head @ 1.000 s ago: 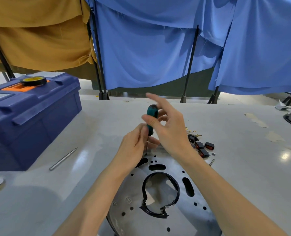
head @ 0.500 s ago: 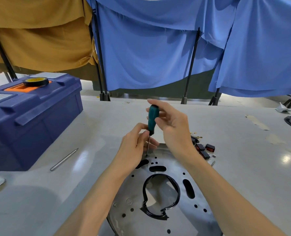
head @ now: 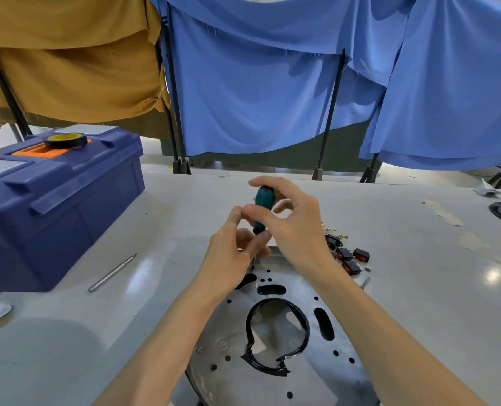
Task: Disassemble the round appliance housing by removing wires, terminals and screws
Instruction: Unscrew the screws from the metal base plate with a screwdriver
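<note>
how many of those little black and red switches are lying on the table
4, all just right of the right hand: a black switch nearest it, another below that, a red-faced one farthest right, one nearest the camera. The hand may hide more.

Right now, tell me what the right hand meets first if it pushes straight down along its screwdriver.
The right hand would likely meet the fingers of the left hand, pinching the shaft just below the screwdriver's teal handle. Under them the tip seems to rest on the round housing; depth is unclear.
</note>
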`<state>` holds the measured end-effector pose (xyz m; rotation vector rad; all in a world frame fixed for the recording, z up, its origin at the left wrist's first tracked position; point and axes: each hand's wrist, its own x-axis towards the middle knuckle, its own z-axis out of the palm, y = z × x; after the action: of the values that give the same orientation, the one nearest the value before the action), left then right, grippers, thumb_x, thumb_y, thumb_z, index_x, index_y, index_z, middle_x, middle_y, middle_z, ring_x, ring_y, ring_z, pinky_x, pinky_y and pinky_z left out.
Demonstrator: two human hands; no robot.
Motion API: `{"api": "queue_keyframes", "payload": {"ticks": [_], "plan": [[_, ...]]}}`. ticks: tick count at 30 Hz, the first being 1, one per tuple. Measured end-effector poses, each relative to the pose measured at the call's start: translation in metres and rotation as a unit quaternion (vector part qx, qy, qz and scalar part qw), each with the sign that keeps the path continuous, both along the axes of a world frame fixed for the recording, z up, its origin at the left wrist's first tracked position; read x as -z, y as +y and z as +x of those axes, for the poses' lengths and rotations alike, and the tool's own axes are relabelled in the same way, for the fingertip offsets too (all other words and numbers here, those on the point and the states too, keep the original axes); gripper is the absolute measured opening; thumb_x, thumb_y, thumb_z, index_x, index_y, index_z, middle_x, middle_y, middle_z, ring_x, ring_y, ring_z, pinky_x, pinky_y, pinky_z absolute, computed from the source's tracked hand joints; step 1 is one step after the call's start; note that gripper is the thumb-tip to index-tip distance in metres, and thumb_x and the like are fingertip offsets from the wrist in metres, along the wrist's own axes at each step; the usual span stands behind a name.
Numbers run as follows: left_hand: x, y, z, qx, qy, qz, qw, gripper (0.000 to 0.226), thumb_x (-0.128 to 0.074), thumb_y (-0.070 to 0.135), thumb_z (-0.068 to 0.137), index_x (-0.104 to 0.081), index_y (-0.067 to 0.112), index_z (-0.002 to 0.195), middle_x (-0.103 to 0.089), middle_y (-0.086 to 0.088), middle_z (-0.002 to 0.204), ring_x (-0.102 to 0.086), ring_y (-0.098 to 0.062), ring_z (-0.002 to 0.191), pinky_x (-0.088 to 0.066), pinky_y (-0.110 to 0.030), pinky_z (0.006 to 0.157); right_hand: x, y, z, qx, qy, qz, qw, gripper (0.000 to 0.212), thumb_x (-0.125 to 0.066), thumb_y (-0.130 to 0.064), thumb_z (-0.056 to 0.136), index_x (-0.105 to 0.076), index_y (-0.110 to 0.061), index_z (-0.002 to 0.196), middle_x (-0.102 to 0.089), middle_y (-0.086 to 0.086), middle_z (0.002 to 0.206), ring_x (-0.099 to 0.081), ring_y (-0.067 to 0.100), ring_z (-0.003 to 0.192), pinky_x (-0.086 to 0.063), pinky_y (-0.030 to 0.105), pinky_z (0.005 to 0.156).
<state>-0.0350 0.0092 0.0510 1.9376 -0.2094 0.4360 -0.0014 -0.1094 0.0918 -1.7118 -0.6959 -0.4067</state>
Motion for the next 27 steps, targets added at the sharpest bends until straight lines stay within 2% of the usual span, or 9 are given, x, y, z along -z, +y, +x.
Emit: {"api": "queue_keyframes", "payload": {"ticks": [2, 5, 8, 11, 15, 19, 23, 25, 27], "plan": [[-0.0013, -0.0008, -0.0016, 0.013, 0.007, -0.020, 1.000, 0.019, -0.041, 0.030, 0.101, -0.054, 0.022, 0.111, -0.071, -0.002, 0.076, -0.068, -0.025, 0.076, -0.056, -0.046, 0.076, -0.0013, -0.0017, 0.0016, 0.013, 0.013, 0.021, 1.000, 0.037, -0.072, -0.009, 0.081, -0.066, -0.028, 0.113, -0.068, -0.007, 0.096, -0.064, 0.009, 0.087, -0.052, 0.022, 0.081], [-0.0016, -0.0013, -0.0019, 0.015, 0.030, -0.026, 0.999, 0.022, -0.035, 0.022, 0.103, -0.057, 0.022, 0.101, -0.071, -0.006, 0.079, -0.064, -0.039, 0.081, -0.052, -0.057, 0.077, -0.0031, -0.0050, 0.0022, -0.006, 0.042, 0.054, 0.998, 0.036, -0.061, 0.008, 0.086, -0.061, -0.015, 0.113, -0.067, 0.002, 0.101, -0.070, 0.015, 0.087, -0.058, 0.037, 0.084], [0.0003, 0.0006, -0.0007, 0.002, 0.019, -0.012, 1.000, 0.005, -0.049, 0.024, 0.098, -0.052, 0.021, 0.102, -0.072, -0.001, 0.076, -0.067, -0.024, 0.073, -0.056, -0.043, 0.072, -0.0026, -0.0024, -0.0007, -0.012, 0.028, 0.036, 0.999, 0.024, -0.061, -0.002, 0.090, -0.063, -0.015, 0.110, -0.062, 0.001, 0.109, -0.067, 0.017, 0.095, -0.056, 0.039, 0.087], [0.0005, -0.0002, -0.0006, -0.005, 0.020, -0.008, 1.000, 0.020, -0.055, 0.031, 0.094, -0.046, 0.027, 0.110, -0.070, 0.003, 0.071, -0.067, -0.009, 0.066, -0.051, -0.024, 0.063, -0.0005, 0.0013, -0.0015, 0.030, -0.004, -0.016, 0.999, 0.030, -0.077, -0.022, 0.080, -0.068, -0.025, 0.109, -0.049, -0.002, 0.113, -0.054, 0.005, 0.099, -0.047, 0.019, 0.088], [-0.0005, -0.0014, -0.0020, 0.026, 0.018, -0.021, 0.999, 0.023, -0.035, 0.029, 0.103, -0.054, 0.022, 0.114, -0.071, -0.003, 0.080, -0.068, -0.017, 0.076, -0.057, -0.039, 0.075, -0.0029, -0.0009, -0.0002, 0.037, 0.021, 0.025, 0.999, 0.046, -0.071, -0.006, 0.083, -0.063, -0.024, 0.124, -0.057, 0.001, 0.099, -0.059, 0.014, 0.088, -0.051, 0.021, 0.084], [0.0019, 0.0011, -0.0005, 0.012, 0.023, -0.030, 0.999, 0.007, -0.047, 0.024, 0.100, -0.052, 0.022, 0.104, -0.073, -0.002, 0.078, -0.069, -0.016, 0.074, -0.057, -0.037, 0.073, -0.0042, -0.0021, -0.0021, 0.004, 0.030, 0.027, 0.999, 0.036, -0.055, 0.006, 0.091, -0.065, -0.018, 0.115, -0.064, 0.002, 0.107, -0.063, 0.017, 0.101, -0.053, 0.037, 0.092], [0.0023, 0.0004, 0.0004, -0.006, 0.008, -0.008, 1.000, 0.018, -0.054, 0.029, 0.095, -0.045, 0.034, 0.110, -0.071, 0.004, 0.071, -0.067, -0.008, 0.067, -0.050, -0.019, 0.061, -0.0026, 0.0030, -0.0039, 0.018, 0.001, -0.012, 1.000, 0.032, -0.072, -0.014, 0.083, -0.067, -0.027, 0.112, -0.050, -0.001, 0.111, -0.054, 0.006, 0.095, -0.046, 0.014, 0.084], [0.0014, 0.0000, 0.0005, 0.001, -0.001, 0.006, 1.000, 0.017, -0.048, 0.030, 0.098, -0.050, 0.033, 0.115, -0.071, 0.002, 0.073, -0.068, -0.011, 0.070, -0.054, -0.027, 0.067, -0.0027, 0.0013, -0.0022, 0.023, 0.010, 0.008, 1.000, 0.040, -0.069, -0.005, 0.083, -0.066, -0.027, 0.117, -0.057, -0.001, 0.103, -0.057, 0.008, 0.088, -0.047, 0.013, 0.081], [0.0009, 0.0005, 0.0002, 0.010, -0.004, -0.005, 1.000, 0.018, -0.039, 0.026, 0.102, -0.056, 0.024, 0.109, -0.071, -0.002, 0.075, -0.068, -0.019, 0.073, -0.056, -0.043, 0.074, -0.0031, -0.0027, -0.0001, 0.013, 0.031, 0.034, 0.999, 0.046, -0.061, 0.008, 0.085, -0.065, -0.024, 0.119, -0.064, 0.000, 0.100, -0.063, 0.016, 0.091, -0.053, 0.023, 0.086]]}}
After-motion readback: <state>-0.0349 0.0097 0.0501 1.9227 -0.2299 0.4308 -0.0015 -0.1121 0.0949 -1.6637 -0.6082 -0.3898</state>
